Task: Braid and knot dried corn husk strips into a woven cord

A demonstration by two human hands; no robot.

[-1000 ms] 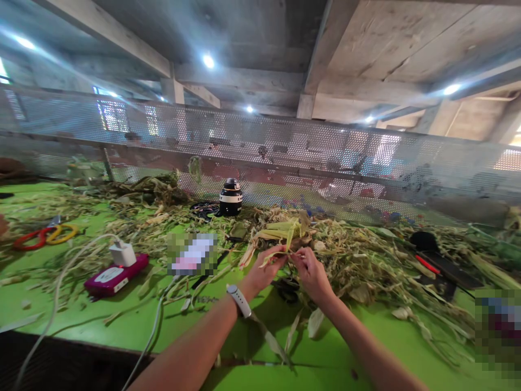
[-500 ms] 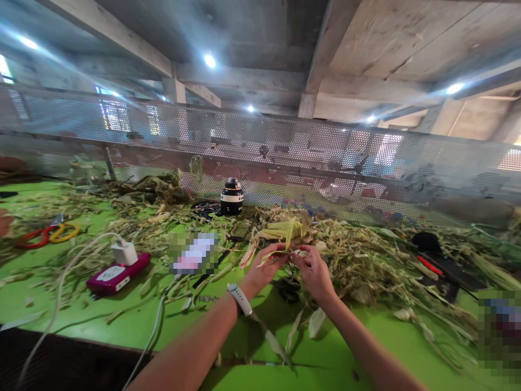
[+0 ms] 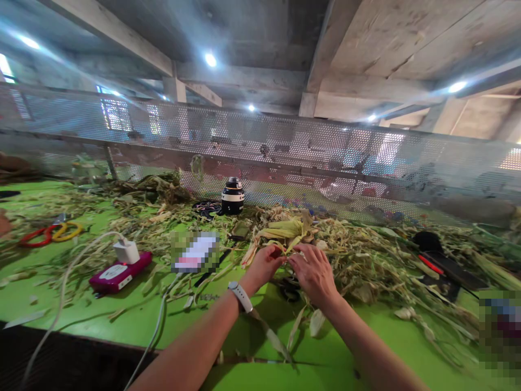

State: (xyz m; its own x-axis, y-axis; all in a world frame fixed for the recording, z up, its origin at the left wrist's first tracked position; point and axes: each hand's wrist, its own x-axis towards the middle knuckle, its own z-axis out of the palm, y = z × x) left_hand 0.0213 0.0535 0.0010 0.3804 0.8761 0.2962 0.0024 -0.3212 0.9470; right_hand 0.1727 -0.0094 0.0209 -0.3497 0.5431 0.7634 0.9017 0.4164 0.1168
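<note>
My left hand (image 3: 264, 267), with a white band on its wrist, pinches a thin yellow-green corn husk strip (image 3: 293, 243). Facing it, my right hand (image 3: 314, 274) has its fingers closed around the same strip, the back of the hand towards me. The fingertips of both hands almost meet, and the point where they grip is partly covered. Just beyond them a bundle of pale yellow husks (image 3: 280, 229) lies on the heap. Below the hands, partly in shadow, rests a dark looped object (image 3: 290, 293) that I cannot make out clearly.
Loose husk scraps (image 3: 358, 266) cover much of the green table (image 3: 325, 353). A black bottle (image 3: 233, 196) stands near the perforated screen (image 3: 264, 146). To the left are a blurred phone (image 3: 196, 253), a magenta power strip (image 3: 109, 279) with a white charger (image 3: 126, 252), and scissors (image 3: 67, 232).
My right hand has turned so its back shows more, with fingers extended over the strip. The left fingers have drawn closer together. The strip's loose end over the left hand no longer shows.
</note>
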